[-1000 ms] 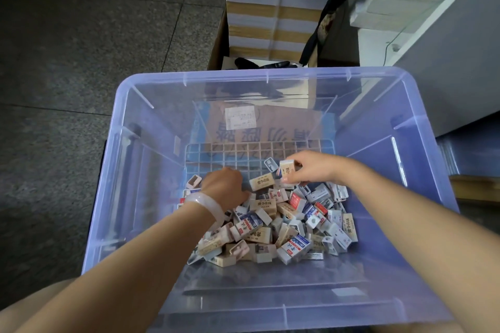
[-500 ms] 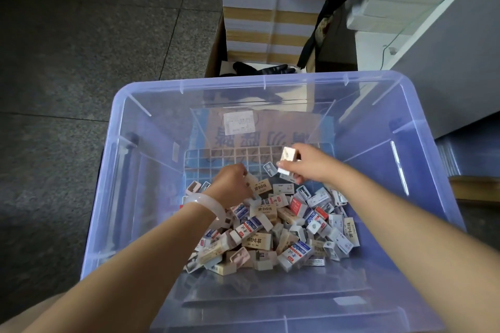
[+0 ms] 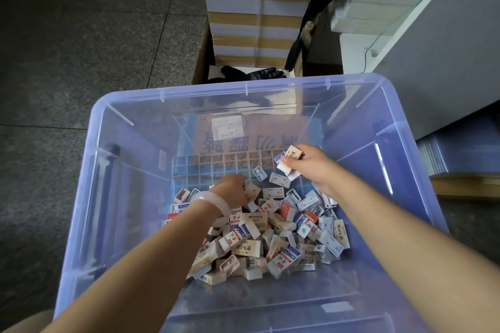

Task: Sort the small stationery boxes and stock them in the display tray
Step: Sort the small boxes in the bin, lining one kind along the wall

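Note:
A heap of small stationery boxes (image 3: 273, 235), beige, white, blue and red, lies on the floor of a clear blue plastic bin (image 3: 130, 105). Behind the heap sits a clear gridded display tray (image 3: 216, 162) with empty cells. My right hand (image 3: 311, 165) is raised at the tray's right end, shut on a small stack of beige and white boxes (image 3: 289, 162). My left hand (image 3: 232, 190), a pale bangle on its wrist, reaches into the back of the heap with its fingers closed on a beige box (image 3: 253, 190).
A flattened carton with a white label (image 3: 227, 127) leans inside the bin's far wall. Beyond the bin stand stacked striped cardboard boxes (image 3: 257, 21), a black glove (image 3: 251, 74) and a black bag strap. A grey cabinet (image 3: 446, 57) stands right; dark stone floor lies left.
My right hand has lifted its boxes off the heap and carried them up and back toward the tray's right end. My left hand has shifted slightly back, closing on a box.

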A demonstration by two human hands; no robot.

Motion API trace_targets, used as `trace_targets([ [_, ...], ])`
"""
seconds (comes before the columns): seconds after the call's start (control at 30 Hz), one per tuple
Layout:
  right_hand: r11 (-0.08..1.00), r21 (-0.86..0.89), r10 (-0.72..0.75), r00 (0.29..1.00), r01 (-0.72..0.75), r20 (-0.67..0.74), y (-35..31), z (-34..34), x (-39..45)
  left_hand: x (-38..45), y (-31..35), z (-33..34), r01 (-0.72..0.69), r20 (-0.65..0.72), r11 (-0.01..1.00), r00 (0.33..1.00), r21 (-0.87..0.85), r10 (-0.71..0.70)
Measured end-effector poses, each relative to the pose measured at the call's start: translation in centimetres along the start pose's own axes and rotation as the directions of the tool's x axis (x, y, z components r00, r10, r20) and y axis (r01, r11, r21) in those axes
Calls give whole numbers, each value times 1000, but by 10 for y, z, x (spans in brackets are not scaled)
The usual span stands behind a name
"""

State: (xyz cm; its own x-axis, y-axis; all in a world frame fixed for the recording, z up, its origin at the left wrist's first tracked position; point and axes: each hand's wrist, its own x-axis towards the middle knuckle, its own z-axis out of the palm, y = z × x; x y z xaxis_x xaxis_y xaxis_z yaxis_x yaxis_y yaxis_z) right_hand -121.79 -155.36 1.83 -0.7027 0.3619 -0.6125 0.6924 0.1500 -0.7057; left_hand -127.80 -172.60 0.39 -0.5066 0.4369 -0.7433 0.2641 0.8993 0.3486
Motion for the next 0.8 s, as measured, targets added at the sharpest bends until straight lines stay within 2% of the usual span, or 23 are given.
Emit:
trace_targets([
  [0.07,999,33,31,1000,-31,5,-2,0,0,-2,-2,1,24,5,1000,1000,-5,-24],
  [0.23,975,182,123,991,-129,46,-5,3,-3,-5,5,11,61,-108,996,992,-69,-69],
  [0.37,958,232,153,984,-169,86,-11,8,-9,-2,11,16,94,-177,983,977,-155,-121],
  [0.5,939,295,142,981,-176,133,-23,22,-8,-1,11,24,157,-170,958,965,-242,-201],
  [0.6,940,291,151,982,-179,115,-35,40,-1,-5,11,27,130,-196,949,962,-289,-192],
  [0.7,907,375,184,981,-191,54,-38,52,9,-15,12,21,30,-246,947,962,-319,-114],
  [0.8,879,424,228,973,-218,26,-34,55,17,-27,0,-3,51,-209,922,968,-383,-140],
])
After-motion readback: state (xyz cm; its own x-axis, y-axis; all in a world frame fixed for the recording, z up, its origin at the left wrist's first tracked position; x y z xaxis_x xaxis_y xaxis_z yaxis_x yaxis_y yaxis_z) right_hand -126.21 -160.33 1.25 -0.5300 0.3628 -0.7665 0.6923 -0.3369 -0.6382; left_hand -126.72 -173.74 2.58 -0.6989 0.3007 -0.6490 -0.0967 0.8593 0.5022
